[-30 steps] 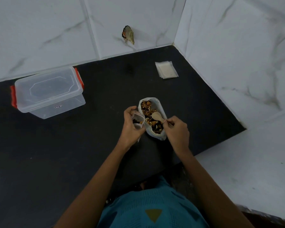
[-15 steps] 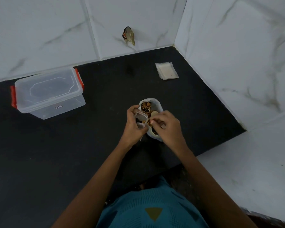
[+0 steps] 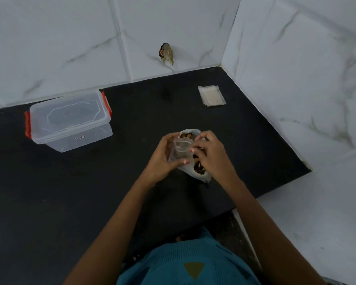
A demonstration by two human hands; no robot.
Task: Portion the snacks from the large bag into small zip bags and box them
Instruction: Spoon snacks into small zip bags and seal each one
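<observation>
The large white bag of mixed brown snacks (image 3: 199, 170) lies open on the black counter (image 3: 90, 192), mostly covered by my hands. My left hand (image 3: 162, 157) grips a small clear zip bag (image 3: 180, 150) from its left side and holds it over the large bag. My right hand (image 3: 211, 155) pinches the small bag's right edge near its open mouth. The spoon seen earlier is hidden.
A clear plastic box (image 3: 70, 122) with a closed lid and red clips stands at the back left. A stack of empty small zip bags (image 3: 211, 96) lies at the back right near the tiled corner. White marble walls bound the counter behind and to the right.
My right hand left the spoon in the large bag and moved left onto the small zip bag. The left hand lifted the small bag over the large bag.
</observation>
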